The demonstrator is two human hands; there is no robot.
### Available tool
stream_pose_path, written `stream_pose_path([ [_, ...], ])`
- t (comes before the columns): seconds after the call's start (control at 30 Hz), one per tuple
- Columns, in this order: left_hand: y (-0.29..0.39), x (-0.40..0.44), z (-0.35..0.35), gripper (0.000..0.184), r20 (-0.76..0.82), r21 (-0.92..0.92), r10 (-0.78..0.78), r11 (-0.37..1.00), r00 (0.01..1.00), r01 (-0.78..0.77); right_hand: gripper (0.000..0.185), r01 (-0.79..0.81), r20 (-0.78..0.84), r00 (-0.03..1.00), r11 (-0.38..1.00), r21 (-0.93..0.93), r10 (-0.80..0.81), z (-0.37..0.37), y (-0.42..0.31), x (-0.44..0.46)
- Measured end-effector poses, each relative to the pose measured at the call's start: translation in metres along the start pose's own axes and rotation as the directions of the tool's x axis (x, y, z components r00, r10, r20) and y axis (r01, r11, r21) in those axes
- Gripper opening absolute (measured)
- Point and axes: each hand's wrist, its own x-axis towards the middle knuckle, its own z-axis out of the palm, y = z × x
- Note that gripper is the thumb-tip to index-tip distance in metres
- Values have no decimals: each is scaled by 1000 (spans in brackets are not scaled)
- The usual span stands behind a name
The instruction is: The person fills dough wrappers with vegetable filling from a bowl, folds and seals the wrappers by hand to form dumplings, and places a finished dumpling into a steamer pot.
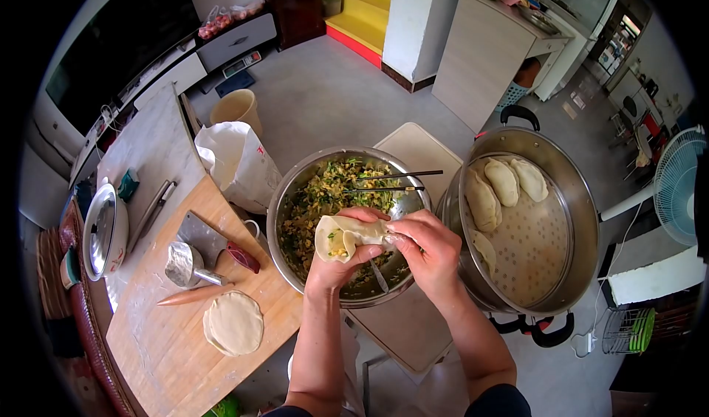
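Observation:
A partly folded dumpling (341, 238) with bits of green and yellow filling showing lies in my left hand (336, 269), which cups it from below. My right hand (428, 247) pinches the dough edge at its right end. Both hands are over a large metal bowl (277, 214) of chopped green and yellow filling (310, 195). Two chopsticks (395, 175) rest across the bowl's right side, and a spoon (379, 275) leans in it below my hands. To the right, a steamer pot (583, 218) contains several finished dumplings (502, 183) on its perforated tray (528, 254).
On the wooden board (273, 299) at left are flat dough wrappers (233, 323), a rolling pin (193, 294), a metal scoop of flour (183, 264) and a cleaver (203, 238). Behind stand a flour bag (244, 173) and a bucket (236, 109). A fan (679, 170) is at far right.

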Motion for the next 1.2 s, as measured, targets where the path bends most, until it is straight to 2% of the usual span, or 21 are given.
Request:
stream_pose_path([
  [0.23,1,0,2,45,-19,-8,-21,1000,1000,20,22,55,8,998,996,-66,-54,0,3,-3],
  [0.43,1,0,-2,45,-33,27,-13,1000,999,14,27,32,37,999,997,-73,-29,-2,-4,1],
  [0.73,-3,1,-5,46,-25,121,-25,992,999,28,31,214,54,977,966,-144,-208,-1,9,-2],
  [0.83,-4,2,-4,50,-48,-26,-73,997,996,71,37,113,125,987,987,-117,-98,-5,3,3],
  [0.93,-4,-1,-10,56,-68,-158,-75,985,995,63,43,117,65,992,979,-168,-108,-9,-6,8],
  [1.03,0,1,-8,60,-23,-246,-39,969,999,32,41,96,-5,995,983,-154,-98,-12,-6,7],
  [1.2,1,-1,-9,63,-24,-232,-12,973,1000,6,35,-8,-7,1000,1000,-22,8,-5,-7,4],
])
